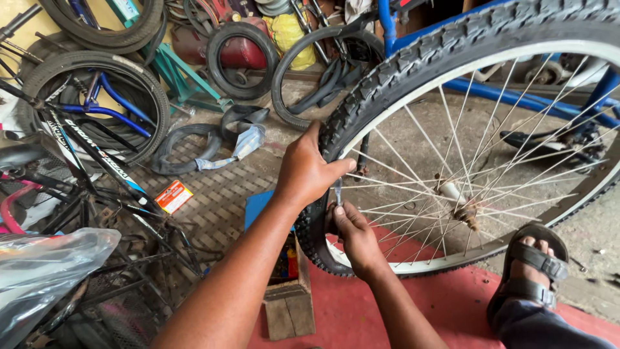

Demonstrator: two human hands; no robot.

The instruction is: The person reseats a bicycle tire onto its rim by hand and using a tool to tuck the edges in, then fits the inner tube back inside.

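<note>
A large bicycle wheel with a knobby black tyre [452, 39], silver rim and several spokes stands upright in a blue frame, filling the right half of the head view. My left hand [307, 169] presses on the tyre's left side, thumb up and fingers over the rim edge. Just below it, my right hand [354, 236] is closed around a thin metal tool [338, 192] that sticks up between tyre and rim. The wheel hub [457, 201] sits to the right of both hands.
A small wooden box [290, 300] with bottles stands on the red mat below my arms. Another bicycle [84, 161] and a plastic bag [39, 268] crowd the left. Loose tyres and inner tubes [242, 52] lie behind. My sandalled foot [533, 262] rests at the right.
</note>
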